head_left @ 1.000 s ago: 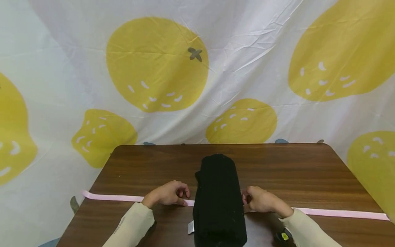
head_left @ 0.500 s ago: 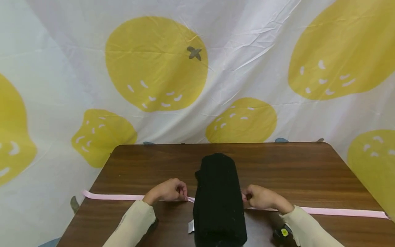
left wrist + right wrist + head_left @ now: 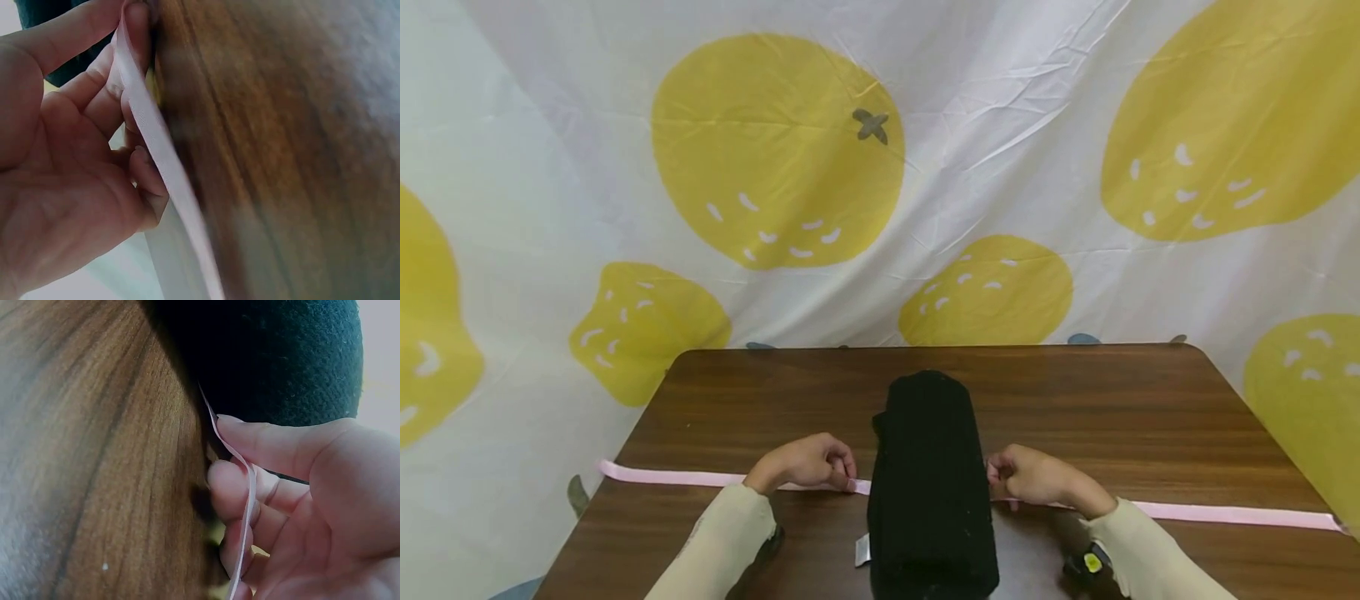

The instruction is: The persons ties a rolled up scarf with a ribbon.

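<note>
A long pink ribbon point(image 3: 1232, 514) runs sideways across the brown table, passing beneath a long black block point(image 3: 932, 483) covered in fuzzy fabric. Close to the block's left side, my left hand point(image 3: 808, 461) pinches the ribbon between thumb and fingers; in the left wrist view the ribbon point(image 3: 164, 150) slants down past the palm. On the other side, my right hand point(image 3: 1033, 477) holds the ribbon with its thumb against the block's fabric point(image 3: 287, 362). The right wrist view has the ribbon point(image 3: 250, 494) bending edge-on over the fingers. Its stretch under the block is hidden.
A small white tag point(image 3: 862, 550) sticks out from the block's lower left side. The wooden table point(image 3: 1075, 392) has rounded far corners. Behind it hangs a white cloth point(image 3: 970, 150) printed with yellow fruit. The ribbon's ends reach both side edges of the table.
My left thumb and fingers, apart a second ago, have closed on the ribbon. My right hand has shifted slightly up. The block has stayed in place.
</note>
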Tool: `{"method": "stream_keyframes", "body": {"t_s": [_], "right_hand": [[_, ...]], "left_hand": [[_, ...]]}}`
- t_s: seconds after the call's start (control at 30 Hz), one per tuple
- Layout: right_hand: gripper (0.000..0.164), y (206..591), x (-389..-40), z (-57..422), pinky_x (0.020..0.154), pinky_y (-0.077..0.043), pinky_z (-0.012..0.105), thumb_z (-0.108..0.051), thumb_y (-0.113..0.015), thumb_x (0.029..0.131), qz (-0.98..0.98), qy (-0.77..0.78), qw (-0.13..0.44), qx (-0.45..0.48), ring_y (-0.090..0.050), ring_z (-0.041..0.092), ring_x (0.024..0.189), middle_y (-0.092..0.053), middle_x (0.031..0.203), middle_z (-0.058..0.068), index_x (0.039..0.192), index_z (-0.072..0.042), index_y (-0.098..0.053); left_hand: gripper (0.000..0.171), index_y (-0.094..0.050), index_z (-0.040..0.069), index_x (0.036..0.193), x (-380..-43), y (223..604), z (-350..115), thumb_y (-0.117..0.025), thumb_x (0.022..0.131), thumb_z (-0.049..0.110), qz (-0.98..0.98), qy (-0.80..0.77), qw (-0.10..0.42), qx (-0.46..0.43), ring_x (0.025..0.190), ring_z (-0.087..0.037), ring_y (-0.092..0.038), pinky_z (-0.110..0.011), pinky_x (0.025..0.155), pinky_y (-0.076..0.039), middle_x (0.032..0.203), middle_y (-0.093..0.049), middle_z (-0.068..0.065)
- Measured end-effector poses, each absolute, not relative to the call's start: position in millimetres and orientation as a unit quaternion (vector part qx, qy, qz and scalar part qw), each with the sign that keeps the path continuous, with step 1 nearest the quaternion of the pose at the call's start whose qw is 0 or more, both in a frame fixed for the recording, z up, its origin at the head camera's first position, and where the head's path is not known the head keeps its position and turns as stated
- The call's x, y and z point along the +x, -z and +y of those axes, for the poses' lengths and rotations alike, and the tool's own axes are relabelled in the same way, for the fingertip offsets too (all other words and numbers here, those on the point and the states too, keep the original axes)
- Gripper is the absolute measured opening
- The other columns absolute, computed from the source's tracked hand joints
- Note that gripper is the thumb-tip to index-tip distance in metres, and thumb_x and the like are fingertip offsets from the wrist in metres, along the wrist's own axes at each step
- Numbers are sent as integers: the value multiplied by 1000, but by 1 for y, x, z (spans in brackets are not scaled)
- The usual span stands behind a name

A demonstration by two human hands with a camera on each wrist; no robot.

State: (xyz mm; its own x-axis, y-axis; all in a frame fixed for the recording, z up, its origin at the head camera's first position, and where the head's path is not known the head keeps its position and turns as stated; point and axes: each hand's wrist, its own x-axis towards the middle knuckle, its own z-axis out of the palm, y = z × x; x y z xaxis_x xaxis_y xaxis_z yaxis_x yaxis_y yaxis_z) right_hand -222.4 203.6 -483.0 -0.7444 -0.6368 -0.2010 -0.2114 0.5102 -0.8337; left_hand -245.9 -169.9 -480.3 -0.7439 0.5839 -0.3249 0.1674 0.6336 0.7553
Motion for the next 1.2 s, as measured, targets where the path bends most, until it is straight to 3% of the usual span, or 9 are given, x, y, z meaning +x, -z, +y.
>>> {"method": "stream_keyframes", "body": {"t_s": [0.23,0.5,0.67,0.87,1.07,1.2], "right_hand": [[11,483,-223,205,45,-34,19,0,-66,87,831,431,251,-245,-44,6,49,-48,64,-4,78,1,-59],[4,482,-222,205,47,-36,19,6,-56,86,821,465,238,-231,-46,7,51,-52,66,-1,83,4,-59],[5,483,-224,204,47,-35,20,2,-59,89,833,460,219,-215,-47,8,49,-49,58,-4,84,3,-60],[5,485,-226,201,46,-34,20,2,-60,86,843,460,201,-192,-45,9,50,-51,62,-1,81,2,-60],[13,481,-227,202,51,-33,21,-1,-61,86,856,431,200,-203,-42,7,57,-52,65,-5,75,2,-67],[16,478,-229,205,52,-30,21,-1,-62,84,849,438,218,-201,-39,7,58,-51,65,-6,72,5,-71]], "left_hand": [[11,-71,9,84,-246,481,-170,-65,89,1,856,-375,288,209,66,-14,-54,-32,69,-45,75,-67,-1],[8,-72,9,82,-248,479,-169,-69,90,7,861,-366,286,208,63,-12,-51,-29,63,-42,71,-65,1],[12,-71,9,81,-252,478,-167,-67,92,11,869,-342,277,227,66,-12,-52,-28,64,-42,72,-64,2],[14,-67,9,85,-254,476,-168,-63,97,15,863,-361,282,215,64,-14,-52,-28,64,-41,69,-60,0],[14,-68,9,87,-253,473,-170,-65,96,18,854,-382,289,201,59,-13,-47,-26,55,-37,68,-53,1],[16,-71,11,85,-254,471,-173,-64,96,19,863,-362,278,217,64,-12,-48,-27,60,-39,72,-56,3]]}}
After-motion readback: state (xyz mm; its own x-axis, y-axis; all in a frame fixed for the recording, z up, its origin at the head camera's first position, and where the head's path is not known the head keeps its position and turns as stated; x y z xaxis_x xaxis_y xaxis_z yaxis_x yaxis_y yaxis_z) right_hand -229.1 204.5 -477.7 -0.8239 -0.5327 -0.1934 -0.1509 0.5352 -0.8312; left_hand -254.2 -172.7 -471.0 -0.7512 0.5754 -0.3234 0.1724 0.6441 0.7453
